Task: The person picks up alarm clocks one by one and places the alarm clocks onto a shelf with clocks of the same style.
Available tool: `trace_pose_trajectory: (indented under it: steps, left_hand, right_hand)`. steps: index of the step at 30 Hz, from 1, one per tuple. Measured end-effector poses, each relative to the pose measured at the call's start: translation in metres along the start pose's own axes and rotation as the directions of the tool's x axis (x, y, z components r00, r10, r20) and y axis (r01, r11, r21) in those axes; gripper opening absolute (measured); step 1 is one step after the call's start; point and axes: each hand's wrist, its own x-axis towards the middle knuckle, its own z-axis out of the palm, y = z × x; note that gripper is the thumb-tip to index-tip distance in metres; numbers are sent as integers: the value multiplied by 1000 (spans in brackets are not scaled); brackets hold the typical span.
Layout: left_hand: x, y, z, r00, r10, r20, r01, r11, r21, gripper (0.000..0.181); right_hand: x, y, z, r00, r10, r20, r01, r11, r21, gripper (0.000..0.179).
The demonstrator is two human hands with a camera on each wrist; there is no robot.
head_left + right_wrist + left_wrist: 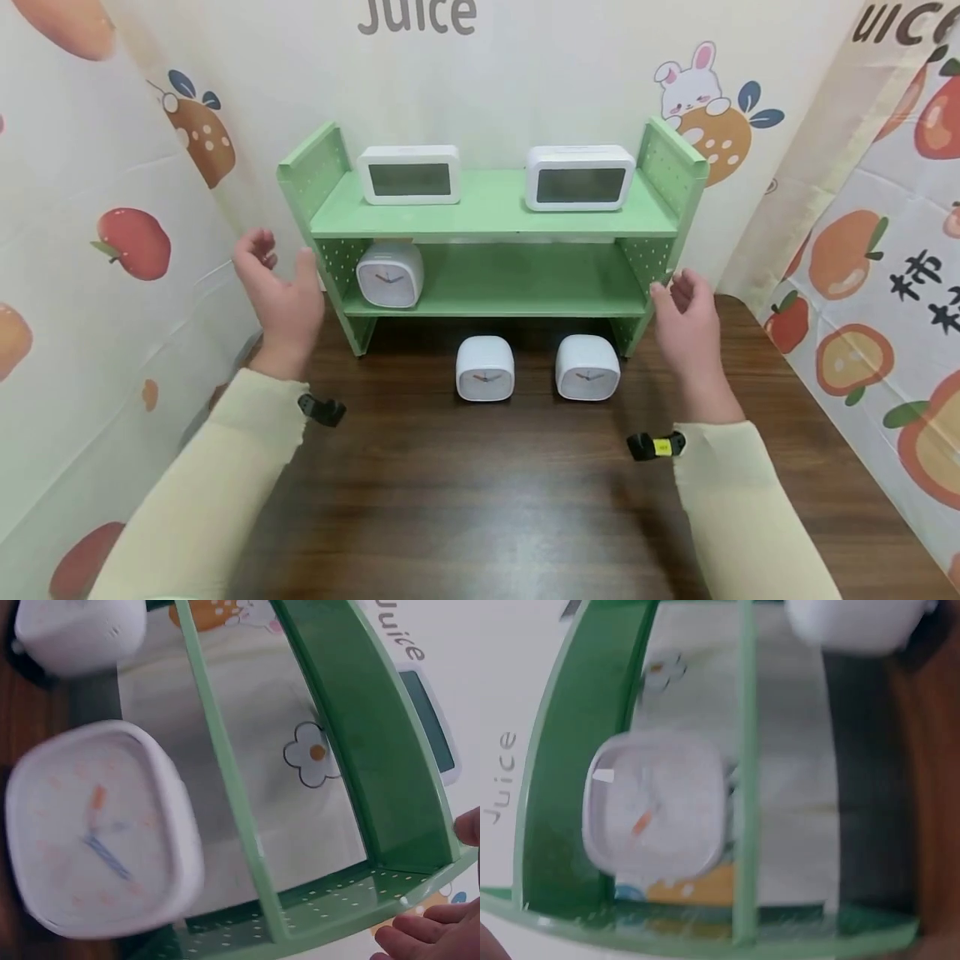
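Note:
My left hand (283,292) is raised just left of a green two-tier shelf (480,218), its thumb apart from loosely bent fingers and nothing held. At the shelf's right end, my right hand (688,325) has thumb and fingers spread around the air by the side panel; in the right wrist view the fingertips (412,937) show close to the green edge. A white rounded analog clock (392,275) stands at the left of the lower tier. On the upper tier are a left digital clock (410,177) and a right digital clock (581,180), both white with dark screens.
Two more white analog clocks, the left one (485,368) and the right one (588,368), stand on the brown wooden table (465,500) in front of the shelf. Fruit-print curtains (862,308) hang around the back and sides.

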Motion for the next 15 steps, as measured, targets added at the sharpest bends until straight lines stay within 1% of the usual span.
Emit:
trace_pose_trajectory:
  steps: [3,4,6,8,10,12,14,15]
  left_hand:
    - [30,-11,-3,998,-54,28,52,996,78,54]
    - [37,-12,-4,997,-69,40,65,993,96,56]
    - [49,-13,-6,992,-102,69,93,988,127,59]
    - [58,-13,-7,985,-134,110,118,983,143,62]
    - [64,-14,-6,971,-180,159,154,975,162,67]
    - [68,-16,-4,951,-224,212,186,965,184,73]
    - [71,-18,-1,928,-266,259,215,954,210,78]
    - [73,-19,0,920,-277,278,220,950,221,79]
  right_hand:
    - [-15,10,6,1000,4,-21,-3,999,38,75]
    - [-19,13,8,1000,3,-24,-2,999,44,74]
    - [-26,18,13,1000,-1,-24,2,999,42,75]
    - [-31,22,17,1000,-8,-21,9,1000,28,76]
    - [-36,26,21,1000,-13,-19,14,1000,13,78]
    - [-40,29,26,1000,-21,-24,21,1000,8,80]
    - [-44,32,30,999,-33,-25,33,999,16,80]
    - [-46,33,33,999,-38,-28,38,999,15,80]
